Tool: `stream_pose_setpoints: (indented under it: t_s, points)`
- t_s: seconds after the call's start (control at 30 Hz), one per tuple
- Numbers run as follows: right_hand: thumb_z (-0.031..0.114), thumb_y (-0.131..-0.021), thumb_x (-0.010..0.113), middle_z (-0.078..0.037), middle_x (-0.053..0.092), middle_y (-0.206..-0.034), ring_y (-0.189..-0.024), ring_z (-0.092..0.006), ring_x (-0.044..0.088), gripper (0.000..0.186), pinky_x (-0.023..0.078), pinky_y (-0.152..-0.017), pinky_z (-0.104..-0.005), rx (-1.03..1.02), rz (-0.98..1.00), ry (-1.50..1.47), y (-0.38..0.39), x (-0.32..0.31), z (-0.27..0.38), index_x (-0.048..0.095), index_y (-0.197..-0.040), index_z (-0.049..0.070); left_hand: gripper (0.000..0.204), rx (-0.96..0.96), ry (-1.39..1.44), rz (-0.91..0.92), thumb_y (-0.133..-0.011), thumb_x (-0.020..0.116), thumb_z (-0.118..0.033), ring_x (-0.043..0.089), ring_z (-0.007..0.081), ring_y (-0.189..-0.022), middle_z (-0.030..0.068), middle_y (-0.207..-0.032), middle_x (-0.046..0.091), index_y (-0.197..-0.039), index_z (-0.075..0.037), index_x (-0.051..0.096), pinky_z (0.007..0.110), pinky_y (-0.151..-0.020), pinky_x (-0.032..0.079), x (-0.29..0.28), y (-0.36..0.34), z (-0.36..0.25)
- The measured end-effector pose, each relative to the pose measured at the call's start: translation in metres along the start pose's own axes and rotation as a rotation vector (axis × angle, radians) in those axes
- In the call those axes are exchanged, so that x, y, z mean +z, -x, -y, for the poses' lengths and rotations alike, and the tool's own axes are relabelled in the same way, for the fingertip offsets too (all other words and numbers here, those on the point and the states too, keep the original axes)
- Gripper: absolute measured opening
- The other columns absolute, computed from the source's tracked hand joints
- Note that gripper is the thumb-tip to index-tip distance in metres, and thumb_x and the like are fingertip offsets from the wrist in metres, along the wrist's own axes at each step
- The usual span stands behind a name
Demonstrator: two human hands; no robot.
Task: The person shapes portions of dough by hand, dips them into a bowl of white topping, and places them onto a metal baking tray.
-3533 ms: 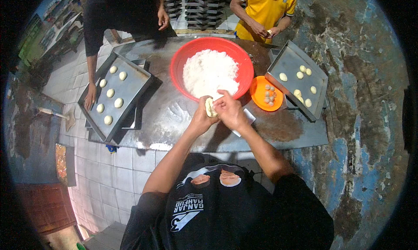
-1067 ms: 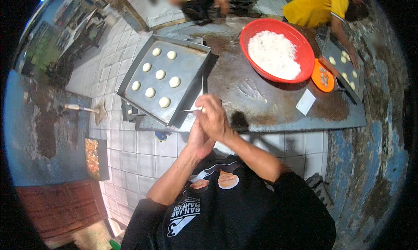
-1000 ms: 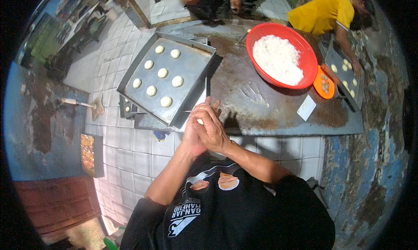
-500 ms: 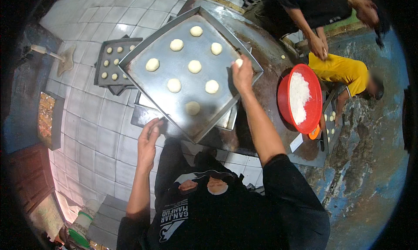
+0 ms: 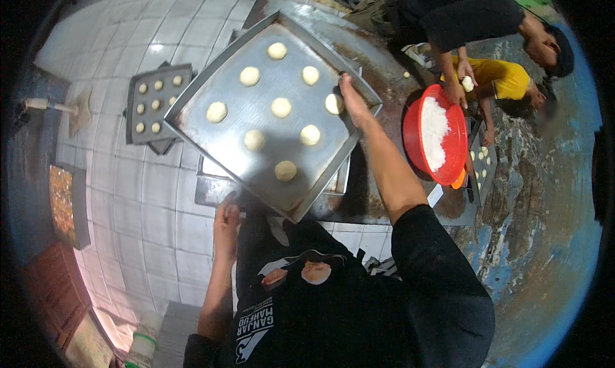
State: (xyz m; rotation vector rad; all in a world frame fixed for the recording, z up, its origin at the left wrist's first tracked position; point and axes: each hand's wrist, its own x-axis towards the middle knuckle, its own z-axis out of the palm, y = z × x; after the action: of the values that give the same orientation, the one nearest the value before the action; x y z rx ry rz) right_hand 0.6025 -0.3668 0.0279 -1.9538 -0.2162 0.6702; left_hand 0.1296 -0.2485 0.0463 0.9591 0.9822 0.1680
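Already, nine dough balls [image 5: 280,107] sit spaced on the metal tray [image 5: 282,139], the right hand [image 5: 353,102] loosely extended beside one. The left hand [image 5: 226,222] (slack, apparently empty) hangs below. A co-worker [image 5: 471,19] holds another dough piece [image 5: 468,83], not yet placed.

Look at that tray [image 5: 282,78], worn grey metal, catching a dull shine! Smooth, matt dough balls [image 5: 280,107]; glossy red plastic bowl [image 5: 416,140]; matt black cloth shirt [image 5: 333,317]; shiny floor tiles [image 5: 118,192]!

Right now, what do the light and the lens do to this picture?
In the head view, glare whitens part of the tray, and a shadow dims its near corner; also in the head view, the tiles' lines bow near the dark edge, while the dough balls keep clear outlines.
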Motion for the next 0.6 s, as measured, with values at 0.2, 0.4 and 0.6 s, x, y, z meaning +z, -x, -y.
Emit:
stream_pose_setpoints:
  t_s: [0.2,0.4,0.6]
  points:
    - [0.043,-0.102,0.061,-0.011,0.066,-0.133,-0.119,-0.0187,0.061,0.054,0.047,-0.105,-0.0377,-0.339,-0.031,0.237,0.127,-0.054,-0.006,0.058,-0.139,0.004,0.07,-0.146,-0.045,-0.034,-0.1,0.065,-0.025,0.051,0.026,-0.131,0.0159,-0.149,0.048,-0.155,-0.003,0.028,0.041,-0.11,0.039,0.089,-0.028,0.036]
    - [0.034,-0.099,0.064,-0.021,0.067,-0.127,-0.116,-0.03,0.067,0.046,0.051,-0.101,-0.0436,-0.272,0.633,0.069,0.296,-0.066,-0.083,0.062,-0.132,0.003,0.035,0.145,0.157,-0.181,-0.098,0.058,-0.012,0.065,0.0259,-0.107,0.0136,-0.12,0.063,-0.129,0.001,0.049,0.042,-0.092,0.054,0.119,-0.041,0.067]
    - [0.021,-0.096,0.069,-0.017,0.073,-0.106,-0.096,-0.0212,0.071,0.036,0.056,-0.083,-0.0344,-0.245,0.279,0.158,0.278,-0.139,-0.062,0.064,-0.125,0.002,0.008,0.184,-0.015,-0.352,-0.092,0.06,-0.011,0.059,0.0196,-0.073,0.0054,-0.081,0.058,-0.095,-0.003,0.061,0.036,-0.063,0.047,0.109,-0.04,0.078]
